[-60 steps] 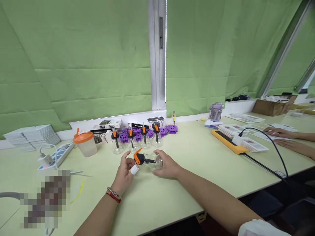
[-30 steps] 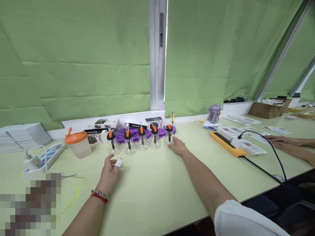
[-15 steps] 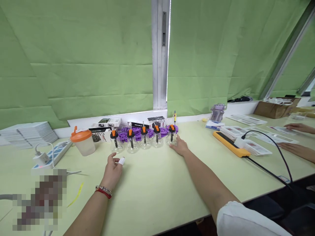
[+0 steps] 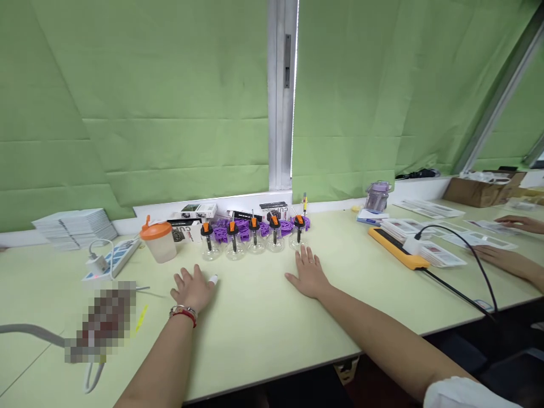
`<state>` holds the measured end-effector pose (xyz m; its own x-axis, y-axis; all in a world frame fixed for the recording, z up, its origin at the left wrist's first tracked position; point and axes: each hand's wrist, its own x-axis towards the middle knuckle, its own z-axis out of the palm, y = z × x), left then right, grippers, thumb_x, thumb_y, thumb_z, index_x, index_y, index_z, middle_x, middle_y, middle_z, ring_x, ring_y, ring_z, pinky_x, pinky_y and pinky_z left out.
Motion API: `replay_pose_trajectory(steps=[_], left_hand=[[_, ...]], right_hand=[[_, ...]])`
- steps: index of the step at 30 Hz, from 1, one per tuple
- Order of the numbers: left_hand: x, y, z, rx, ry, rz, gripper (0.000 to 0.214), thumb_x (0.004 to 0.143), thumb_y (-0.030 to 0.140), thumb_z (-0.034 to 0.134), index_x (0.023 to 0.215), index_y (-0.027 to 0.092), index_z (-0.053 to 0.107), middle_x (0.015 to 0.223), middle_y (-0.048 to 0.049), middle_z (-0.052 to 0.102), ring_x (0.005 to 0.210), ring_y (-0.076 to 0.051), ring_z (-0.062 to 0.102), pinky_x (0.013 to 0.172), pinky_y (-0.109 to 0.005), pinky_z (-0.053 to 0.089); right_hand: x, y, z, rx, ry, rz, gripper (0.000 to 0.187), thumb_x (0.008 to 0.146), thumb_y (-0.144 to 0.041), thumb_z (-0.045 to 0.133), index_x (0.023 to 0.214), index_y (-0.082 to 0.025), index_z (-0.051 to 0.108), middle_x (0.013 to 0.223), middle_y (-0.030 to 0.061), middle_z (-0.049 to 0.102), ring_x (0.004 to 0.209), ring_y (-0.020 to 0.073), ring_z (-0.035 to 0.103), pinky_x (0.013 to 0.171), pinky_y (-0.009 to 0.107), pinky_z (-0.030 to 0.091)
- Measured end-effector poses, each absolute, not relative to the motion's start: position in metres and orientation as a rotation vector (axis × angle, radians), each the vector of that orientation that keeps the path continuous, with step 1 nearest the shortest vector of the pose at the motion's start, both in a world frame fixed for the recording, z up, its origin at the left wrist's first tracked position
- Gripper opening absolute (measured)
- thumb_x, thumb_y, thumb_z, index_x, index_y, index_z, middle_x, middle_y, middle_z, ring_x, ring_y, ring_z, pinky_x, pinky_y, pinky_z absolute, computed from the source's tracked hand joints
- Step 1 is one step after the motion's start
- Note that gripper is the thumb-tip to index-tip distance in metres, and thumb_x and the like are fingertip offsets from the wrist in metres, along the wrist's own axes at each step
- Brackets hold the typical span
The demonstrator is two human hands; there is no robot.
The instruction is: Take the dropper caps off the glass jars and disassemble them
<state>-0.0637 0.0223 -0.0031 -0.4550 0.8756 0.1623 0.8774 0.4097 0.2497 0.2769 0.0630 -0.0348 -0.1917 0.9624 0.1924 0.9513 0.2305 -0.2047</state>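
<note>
Several small clear glass bottles with black collars and orange spouts stand in a row. My right hand (image 4: 311, 275) lies flat on the pale table (image 4: 255, 334), fingers spread, just in front of the rightmost bottle (image 4: 299, 233). It holds nothing. My left hand (image 4: 193, 288) also rests on the table with its fingers apart and empty, nearer to me than the leftmost bottle (image 4: 208, 243). A white wrapping covers its thumb tip. Behind the row lie purple plastic pieces (image 4: 287, 228) and small printed boxes (image 4: 187, 231), partly hidden by the bottles.
To the left are an orange-lidded cup (image 4: 160, 243), a white power strip (image 4: 119, 258) and stacked white boxes (image 4: 76, 229). On the right sit an orange power strip (image 4: 397, 248), papers (image 4: 444, 253) and a purple bottle (image 4: 377, 196). Another person's hands (image 4: 495, 255) are at far right.
My right hand has drawn back from the rightmost bottle and flattened on the table. The left hand's curled fingers have spread out. The view has shifted slightly.
</note>
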Motion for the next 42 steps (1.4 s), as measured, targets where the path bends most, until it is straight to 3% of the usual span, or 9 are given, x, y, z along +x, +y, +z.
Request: replay_pose_trajectory(steps=[6, 11, 24, 31, 33, 36, 38, 40, 42], left_hand=[[-0.058, 0.021, -0.013, -1.972, -2.536, -0.086, 0.067, 0.085, 0.046, 0.036, 0.146, 0.017, 0.032, 0.156, -0.0165, 0.017, 0.142, -0.040, 0.013, 0.103, -0.068, 0.017], [-0.058, 0.022, -0.015, -1.970, -2.487, -0.101, 0.067, 0.085, 0.048, 0.036, 0.146, 0.018, 0.033, 0.155, -0.0173, 0.021, 0.140, -0.042, 0.017, 0.099, -0.071, 0.019], [-0.062, 0.025, -0.018, -2.024, -2.466, -0.129, 0.075, 0.085, 0.057, 0.029, 0.147, 0.015, 0.030, 0.156, -0.0182, 0.019, 0.142, -0.041, 0.015, 0.103, -0.070, 0.014], [-0.071, 0.049, -0.005, -1.909, -2.393, -0.431, 0.079, 0.083, 0.037, 0.046, 0.148, 0.004, 0.014, 0.155, -0.0268, 0.005, 0.143, -0.038, 0.011, 0.107, -0.056, 0.023], [-0.072, 0.062, 0.009, -1.811, -2.355, -0.565, 0.081, 0.081, 0.030, 0.052, 0.147, 0.003, 0.016, 0.155, -0.0290, 0.004, 0.143, -0.039, 0.010, 0.108, -0.053, 0.024], [-0.068, 0.084, 0.037, -1.811, -2.267, -0.742, 0.083, 0.076, 0.025, 0.058, 0.148, 0.009, 0.018, 0.155, -0.0273, 0.000, 0.142, -0.039, 0.015, 0.109, -0.049, 0.026], [-0.065, 0.099, 0.052, -1.840, -2.210, -0.825, 0.083, 0.074, 0.022, 0.059, 0.148, 0.017, 0.022, 0.157, -0.0213, -0.004, 0.142, -0.039, 0.016, 0.109, -0.049, 0.026], [-0.065, 0.112, 0.060, -1.874, -2.211, -0.903, 0.079, 0.073, 0.020, 0.059, 0.146, 0.022, 0.028, 0.158, -0.0184, -0.003, 0.142, -0.039, 0.015, 0.107, -0.054, 0.026], [-0.067, 0.122, 0.062, -1.923, -2.248, -0.997, 0.072, 0.071, 0.018, 0.060, 0.140, 0.021, 0.040, 0.156, -0.0190, 0.006, 0.139, -0.040, 0.024, 0.105, -0.054, 0.030]], right_hand=[[0.272, 0.050, -0.026, -1.775, -2.403, 0.299, 0.087, 0.083, -0.075, 0.020, 0.151, -0.021, 0.020, 0.158, 0.0109, 0.005, 0.144, 0.0351, -0.001, 0.111, 0.059, 0.001], [0.273, 0.054, -0.027, -1.769, -2.397, 0.305, 0.085, 0.083, -0.075, 0.022, 0.150, -0.023, 0.024, 0.158, 0.0107, 0.012, 0.144, 0.0360, 0.006, 0.111, 0.060, 0.003], [0.273, 0.053, -0.025, -1.783, -2.401, 0.325, 0.082, 0.084, -0.073, 0.024, 0.150, -0.023, 0.025, 0.158, 0.0099, 0.013, 0.144, 0.0358, 0.007, 0.111, 0.059, 0.004], [0.272, 0.060, -0.025, -1.725, -2.384, 0.270, 0.079, 0.085, -0.069, 0.030, 0.147, -0.019, 0.033, 0.156, 0.0118, 0.021, 0.142, 0.0362, 0.015, 0.112, 0.054, 0.011], [0.272, 0.060, -0.022, -1.662, -2.384, 0.162, 0.070, 0.089, -0.059, 0.032, 0.141, -0.013, 0.042, 0.149, 0.0168, 0.034, 0.136, 0.0357, 0.030, 0.108, 0.048, 0.022], [0.269, 0.058, -0.016, -1.559, -2.409, -0.005, 0.047, 0.093, -0.042, 0.033, 0.115, -0.011, 0.062, 0.119, 0.0188, 0.060, 0.111, 0.0312, 0.052, 0.095, 0.042, 0.036], [0.268, 0.056, -0.013, -1.512, -2.439, -0.081, 0.040, 0.093, -0.037, 0.034, 0.098, -0.014, 0.066, 0.101, 0.0164, 0.064, 0.099, 0.0289, 0.055, 0.087, 0.040, 0.038], [0.267, 0.055, -0.011, -1.483, -2.453, -0.126, 0.036, 0.093, -0.034, 0.035, 0.091, -0.015, 0.066, 0.096, 0.0150, 0.064, 0.094, 0.0277, 0.054, 0.084, 0.039, 0.039], [0.267, 0.055, -0.011, -1.475, -2.451, -0.142, 0.035, 0.093, -0.033, 0.036, 0.089, -0.015, 0.065, 0.095, 0.0142, 0.063, 0.092, 0.0269, 0.054, 0.082, 0.038, 0.038]])
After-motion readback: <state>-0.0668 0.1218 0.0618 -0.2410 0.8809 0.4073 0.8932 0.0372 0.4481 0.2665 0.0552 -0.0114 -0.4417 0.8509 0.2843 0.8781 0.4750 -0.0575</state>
